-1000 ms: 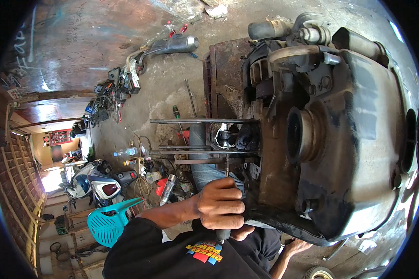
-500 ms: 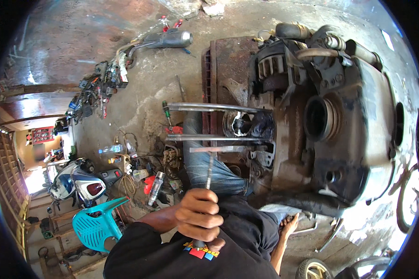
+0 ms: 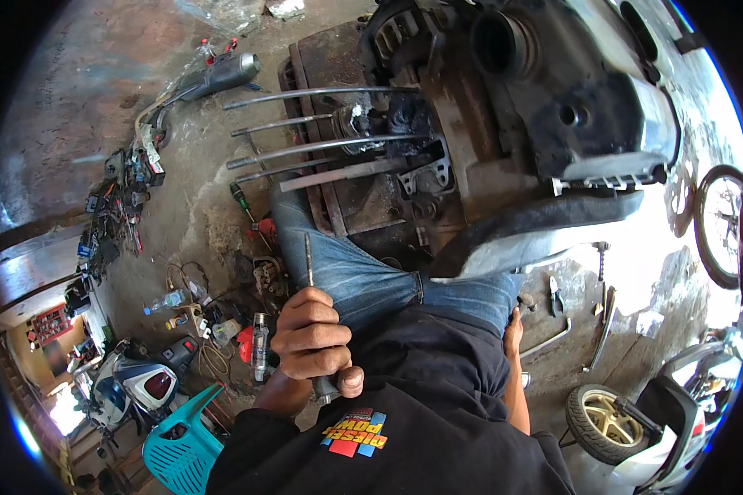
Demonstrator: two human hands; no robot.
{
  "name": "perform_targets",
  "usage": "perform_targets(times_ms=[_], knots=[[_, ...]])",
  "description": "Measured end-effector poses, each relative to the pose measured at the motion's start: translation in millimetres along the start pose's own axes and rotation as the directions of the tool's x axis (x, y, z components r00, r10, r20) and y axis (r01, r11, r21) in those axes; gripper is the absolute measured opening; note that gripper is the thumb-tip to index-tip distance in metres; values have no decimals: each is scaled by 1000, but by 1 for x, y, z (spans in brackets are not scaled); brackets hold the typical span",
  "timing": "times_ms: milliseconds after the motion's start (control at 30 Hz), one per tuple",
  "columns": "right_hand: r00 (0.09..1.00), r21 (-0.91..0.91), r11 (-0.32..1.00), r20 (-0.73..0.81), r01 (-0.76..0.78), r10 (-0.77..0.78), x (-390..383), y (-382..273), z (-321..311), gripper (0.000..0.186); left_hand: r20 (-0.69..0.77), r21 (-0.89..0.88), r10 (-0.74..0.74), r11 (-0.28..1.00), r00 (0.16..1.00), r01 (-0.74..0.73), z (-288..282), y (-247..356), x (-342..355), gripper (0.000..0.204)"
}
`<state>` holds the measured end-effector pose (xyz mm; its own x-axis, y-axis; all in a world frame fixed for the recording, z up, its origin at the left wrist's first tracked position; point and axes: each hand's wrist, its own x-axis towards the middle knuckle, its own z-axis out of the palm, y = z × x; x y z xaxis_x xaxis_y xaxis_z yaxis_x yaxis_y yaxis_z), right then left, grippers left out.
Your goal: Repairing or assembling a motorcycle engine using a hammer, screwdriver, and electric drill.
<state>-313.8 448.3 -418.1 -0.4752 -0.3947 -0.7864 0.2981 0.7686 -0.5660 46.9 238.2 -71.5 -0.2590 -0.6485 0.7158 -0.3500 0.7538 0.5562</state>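
We grip screwdriver (image 3: pixel 309 272) in left hand (image 3: pixel 314 342), fingers curled tight round handle, thumb across butt. Shaft long axis runs up and away from fist, tip aimed toward engine (image 3: pixel 504 124) and its four long studs (image 3: pixel 322 136). Engine sits ahead, well apart from tip, our jeans-clad knee (image 3: pixel 363 272) between. Right hand (image 3: pixel 513 328) low beside thigh, farther from tool; we cannot tell its fingers. Left hand nearer.

Left hand (image 3: pixel 312 337) with screwdriver (image 3: pixel 309 262) now farther back from engine (image 3: pixel 504 107).
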Motion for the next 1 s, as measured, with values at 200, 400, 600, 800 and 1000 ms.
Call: perform_targets(times_ms=[200, 400, 600, 800, 1000], knots=[[988, 118, 986, 116, -118, 105, 11, 7, -14, 48, 63, -59, 104, 993, 993, -100, 4, 0, 12, 30], [948, 128, 944, 141, -304, 286, 19, 10, -22, 52, 91, -82, 105, 992, 990, -98, 6, -6, 25, 29], [971, 43, 978, 137, -203, 196, 19, 14, -25, 51, 139, -149, 92, 986, 986, -71, 19, -3, 36, 26], [975, 54, 981, 136, -186, 177, 17, 14, -21, 51, 145, -204, 158, 971, 977, -127, 31, -13, 62, 26], [967, 76, 974, 158, -214, 200, 16, 13, -20, 53, 231, -311, 174, 945, 957, -96, 16, -18, 95, 31]])
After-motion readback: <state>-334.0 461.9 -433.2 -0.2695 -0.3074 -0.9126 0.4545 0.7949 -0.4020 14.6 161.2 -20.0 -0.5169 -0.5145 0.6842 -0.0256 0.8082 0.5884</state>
